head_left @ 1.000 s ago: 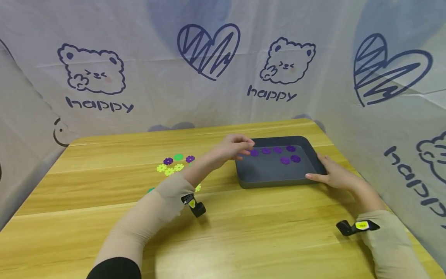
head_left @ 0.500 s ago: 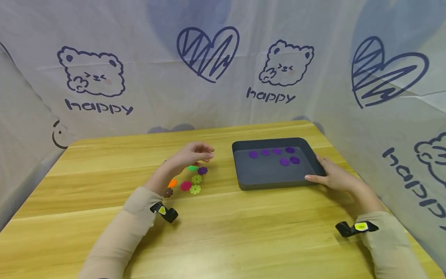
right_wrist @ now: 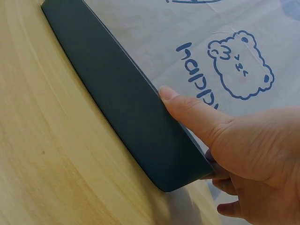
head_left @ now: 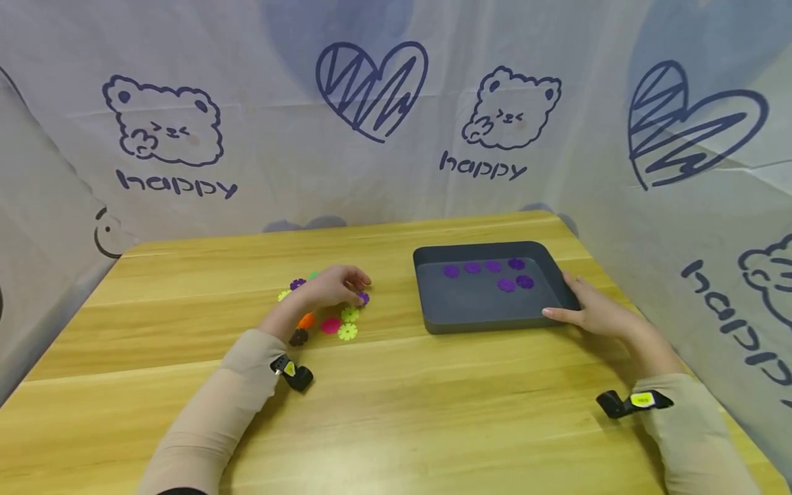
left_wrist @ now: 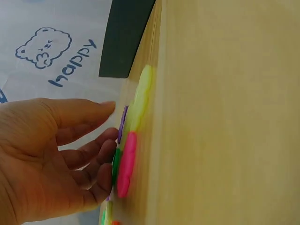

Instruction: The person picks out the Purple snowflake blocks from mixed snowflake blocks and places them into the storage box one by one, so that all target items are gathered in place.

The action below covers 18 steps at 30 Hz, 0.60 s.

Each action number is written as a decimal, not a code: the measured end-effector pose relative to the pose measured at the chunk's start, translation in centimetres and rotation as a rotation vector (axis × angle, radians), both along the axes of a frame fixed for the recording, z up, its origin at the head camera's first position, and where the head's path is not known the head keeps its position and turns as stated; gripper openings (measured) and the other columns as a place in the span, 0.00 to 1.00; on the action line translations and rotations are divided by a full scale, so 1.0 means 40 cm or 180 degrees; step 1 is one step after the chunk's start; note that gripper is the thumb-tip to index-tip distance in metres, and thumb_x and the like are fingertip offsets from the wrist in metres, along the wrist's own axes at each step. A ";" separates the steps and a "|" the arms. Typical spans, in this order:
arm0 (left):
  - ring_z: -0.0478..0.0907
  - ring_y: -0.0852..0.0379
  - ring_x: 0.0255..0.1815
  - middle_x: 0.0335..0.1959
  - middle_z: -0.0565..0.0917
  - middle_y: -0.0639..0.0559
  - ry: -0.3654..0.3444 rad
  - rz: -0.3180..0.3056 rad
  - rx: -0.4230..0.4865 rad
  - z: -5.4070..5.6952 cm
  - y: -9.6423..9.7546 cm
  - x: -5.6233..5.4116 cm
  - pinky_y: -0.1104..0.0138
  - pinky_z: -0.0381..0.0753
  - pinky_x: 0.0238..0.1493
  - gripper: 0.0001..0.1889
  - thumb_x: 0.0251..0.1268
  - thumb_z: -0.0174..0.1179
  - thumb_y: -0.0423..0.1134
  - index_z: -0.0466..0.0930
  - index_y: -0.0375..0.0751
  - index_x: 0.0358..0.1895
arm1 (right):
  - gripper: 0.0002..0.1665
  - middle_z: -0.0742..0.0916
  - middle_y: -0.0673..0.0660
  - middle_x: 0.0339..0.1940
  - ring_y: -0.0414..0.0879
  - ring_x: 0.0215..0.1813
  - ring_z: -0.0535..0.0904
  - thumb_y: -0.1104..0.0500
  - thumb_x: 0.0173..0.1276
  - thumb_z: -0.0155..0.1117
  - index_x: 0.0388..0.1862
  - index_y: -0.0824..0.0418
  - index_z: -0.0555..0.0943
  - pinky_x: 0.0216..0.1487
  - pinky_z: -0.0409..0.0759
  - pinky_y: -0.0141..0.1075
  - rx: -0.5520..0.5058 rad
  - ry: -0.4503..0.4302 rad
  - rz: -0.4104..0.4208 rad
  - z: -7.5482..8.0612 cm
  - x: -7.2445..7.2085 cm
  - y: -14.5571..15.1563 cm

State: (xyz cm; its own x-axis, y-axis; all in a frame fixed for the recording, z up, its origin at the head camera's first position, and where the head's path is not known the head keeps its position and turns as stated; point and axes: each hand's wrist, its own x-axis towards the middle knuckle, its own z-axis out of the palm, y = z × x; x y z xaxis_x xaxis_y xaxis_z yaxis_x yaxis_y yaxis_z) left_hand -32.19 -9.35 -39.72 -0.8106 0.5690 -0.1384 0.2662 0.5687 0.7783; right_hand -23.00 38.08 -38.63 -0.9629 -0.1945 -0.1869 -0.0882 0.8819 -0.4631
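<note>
A white cloth backdrop (head_left: 272,165), lettered "happy" in blue beneath drawn bears, is seen behind a yellow wood-grain table (head_left: 433,405). A dark grey rectangular tray (head_left: 489,326) is gripped near its right corner by the right hand (head_left: 597,309). The left hand (head_left: 331,287) is held loosely curved, thumb parted, at a purple flower-shaped disc (head_left: 364,299) left of the tray; six purple discs (head_left: 507,284) are contained inside.

Over there the tray (head_left: 489,323) is plain dark grey, its flower discs (head_left: 506,284) purple, two of them deeper in shade. On the yellowish, wood-grained counter (head_left: 433,412) I can pick out more discs: purple (head_left: 298,284), yellow (head_left: 343,331), green (head_left: 313,275), hot pink (head_left: 331,326), orange (head_left: 306,321) and dark brown (head_left: 299,337). The pale sheet (head_left: 266,124) behind carries blue line-drawn bears (head_left: 170,130), striped hearts (head_left: 371,89) and "happy" lettering (head_left: 176,184). The sleeves (head_left: 204,419) are beige.
</note>
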 end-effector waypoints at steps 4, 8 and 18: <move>0.78 0.44 0.53 0.51 0.81 0.37 0.0231 0.0017 -0.0325 -0.004 0.008 0.004 0.59 0.78 0.55 0.19 0.60 0.63 0.27 0.76 0.32 0.55 | 0.65 0.47 0.86 0.72 0.81 0.72 0.43 0.34 0.66 0.59 0.76 0.77 0.38 0.69 0.47 0.70 0.0050 0.0015 0.0010 -0.001 -0.003 0.000; 0.79 0.45 0.52 0.49 0.82 0.38 0.0380 0.0092 -0.0588 -0.007 0.020 0.006 0.59 0.79 0.53 0.18 0.58 0.64 0.27 0.78 0.33 0.53 | 0.65 0.47 0.86 0.72 0.81 0.72 0.43 0.34 0.66 0.59 0.76 0.77 0.39 0.69 0.48 0.70 0.0057 0.0021 0.0003 -0.002 -0.003 0.001; 0.78 0.53 0.41 0.40 0.82 0.44 0.0222 0.0283 -0.0557 0.008 0.030 0.016 0.67 0.79 0.43 0.11 0.58 0.64 0.27 0.80 0.34 0.45 | 0.65 0.46 0.84 0.73 0.80 0.73 0.42 0.33 0.66 0.59 0.76 0.75 0.39 0.70 0.46 0.70 0.0014 0.0010 -0.0037 -0.006 -0.004 0.002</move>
State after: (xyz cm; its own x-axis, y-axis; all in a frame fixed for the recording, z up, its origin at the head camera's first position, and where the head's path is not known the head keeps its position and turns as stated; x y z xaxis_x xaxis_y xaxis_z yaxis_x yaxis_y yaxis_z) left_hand -31.53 -8.16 -39.40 -0.8677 0.4669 -0.1706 0.2588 0.7172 0.6471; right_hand -23.15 38.18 -38.86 -0.9657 -0.1824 -0.1847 -0.0794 0.8850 -0.4588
